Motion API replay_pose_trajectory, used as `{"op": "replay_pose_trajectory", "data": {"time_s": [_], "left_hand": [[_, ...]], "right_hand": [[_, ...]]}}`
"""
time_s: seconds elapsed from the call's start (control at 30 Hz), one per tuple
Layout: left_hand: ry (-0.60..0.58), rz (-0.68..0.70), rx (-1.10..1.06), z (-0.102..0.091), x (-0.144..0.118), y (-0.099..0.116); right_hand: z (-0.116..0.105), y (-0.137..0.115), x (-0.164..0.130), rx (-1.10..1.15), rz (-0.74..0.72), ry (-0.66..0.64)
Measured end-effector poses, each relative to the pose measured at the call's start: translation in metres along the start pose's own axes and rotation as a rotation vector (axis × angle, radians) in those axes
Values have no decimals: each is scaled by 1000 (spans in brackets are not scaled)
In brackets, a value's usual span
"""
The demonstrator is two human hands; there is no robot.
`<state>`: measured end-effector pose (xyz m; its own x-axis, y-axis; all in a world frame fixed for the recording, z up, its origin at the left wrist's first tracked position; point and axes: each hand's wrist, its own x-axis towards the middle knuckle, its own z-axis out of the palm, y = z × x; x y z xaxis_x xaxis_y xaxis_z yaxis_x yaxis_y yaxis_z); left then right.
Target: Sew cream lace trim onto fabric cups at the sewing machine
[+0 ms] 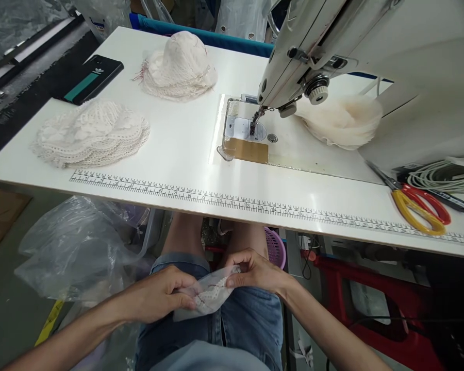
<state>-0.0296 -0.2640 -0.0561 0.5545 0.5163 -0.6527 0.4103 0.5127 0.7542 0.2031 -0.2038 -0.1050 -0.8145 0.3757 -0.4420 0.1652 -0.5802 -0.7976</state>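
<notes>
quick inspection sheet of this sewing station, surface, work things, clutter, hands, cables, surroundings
surface: white table with a printed ruler strip along its near edge; sewing machine at the right.
job's things: small lace piece held over the lap, below the table edge.
clutter: flat stack of lace pieces at left, domed stack behind it, a third heap under the machine arm, phone, red and yellow scissors.
grippers: left hand and right hand each pinch the lace piece, grip closed.
cables: grey coil at far right; black cord under the table.
surroundings: clear plastic bag at left, purple basket, red frame under the table.
</notes>
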Motion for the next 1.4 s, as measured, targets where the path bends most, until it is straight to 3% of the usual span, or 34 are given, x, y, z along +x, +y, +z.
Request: {"op": "replay_pose_trajectory", "data": {"time_s": [0.23,0.5,0.77,1.17,1.4], "left_hand": [[-37,-7,-113,-4,-1,8],[103,-27,-164,10,20,-2],[44,-43,-240,6,15,-2],[13,11,-249,4,13,6],[116,-34,-234,6,16,6]], "right_hand": [[5,-6,3,-6,-5,-6],[6,-8,1,-20,-25,40],[8,-19,-3,-105,-35,-89],[9,-17,-1,-19,-76,-62],[10,-17,-2,-15,-59,-47]]}}
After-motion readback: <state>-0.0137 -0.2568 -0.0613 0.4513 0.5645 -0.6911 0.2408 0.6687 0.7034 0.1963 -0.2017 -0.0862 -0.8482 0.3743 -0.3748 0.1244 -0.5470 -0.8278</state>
